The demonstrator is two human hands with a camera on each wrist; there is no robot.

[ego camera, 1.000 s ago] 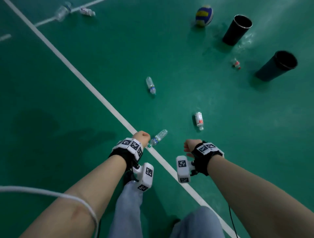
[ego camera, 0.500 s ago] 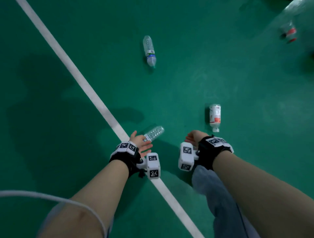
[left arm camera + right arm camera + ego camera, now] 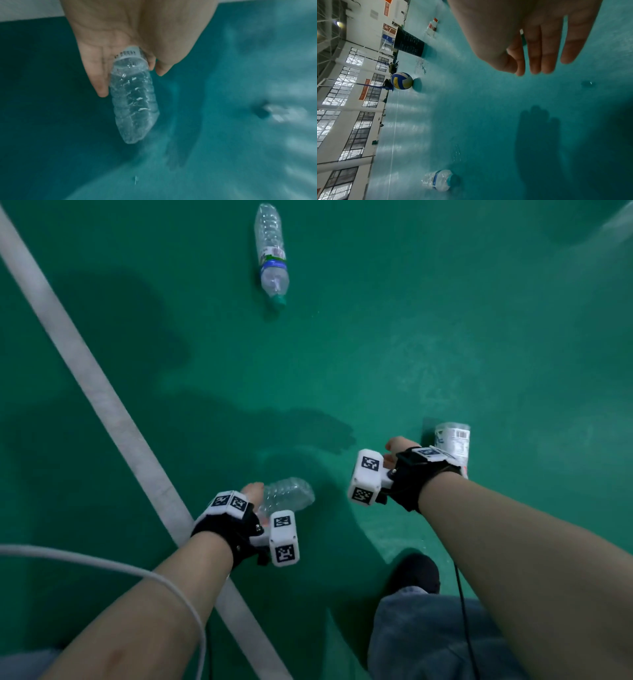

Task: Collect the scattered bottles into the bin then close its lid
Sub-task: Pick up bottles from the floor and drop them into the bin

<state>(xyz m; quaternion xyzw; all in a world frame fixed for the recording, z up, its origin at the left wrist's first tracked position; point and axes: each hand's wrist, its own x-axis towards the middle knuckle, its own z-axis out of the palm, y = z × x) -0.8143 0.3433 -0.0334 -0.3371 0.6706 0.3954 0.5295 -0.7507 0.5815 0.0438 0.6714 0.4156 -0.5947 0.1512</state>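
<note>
A crumpled clear bottle (image 3: 135,102) lies low over the green floor, and my left hand (image 3: 132,81) pinches its labelled end between thumb and fingers. In the head view the same clear bottle (image 3: 289,494) sticks out past my left hand (image 3: 253,493). My right hand (image 3: 394,448) hovers beside a white-labelled bottle (image 3: 454,441), which my wrist partly hides. The right wrist view shows that right hand (image 3: 537,65) with fingers straight and nothing in it. A bottle with a teal cap (image 3: 272,254) lies farther ahead. A black bin (image 3: 409,43) stands far off.
A white court line (image 3: 102,398) runs diagonally across the floor on the left. A volleyball (image 3: 401,80) rests near the bin, and a red-labelled bottle (image 3: 433,25) lies beyond it. My shoe (image 3: 416,573) and trouser leg are below the right arm. A white cable (image 3: 102,563) crosses my left forearm.
I have bent down closer to the floor. My left hand has taken hold of the clear bottle it was reaching for. My right hand has moved up beside the white-labelled bottle.
</note>
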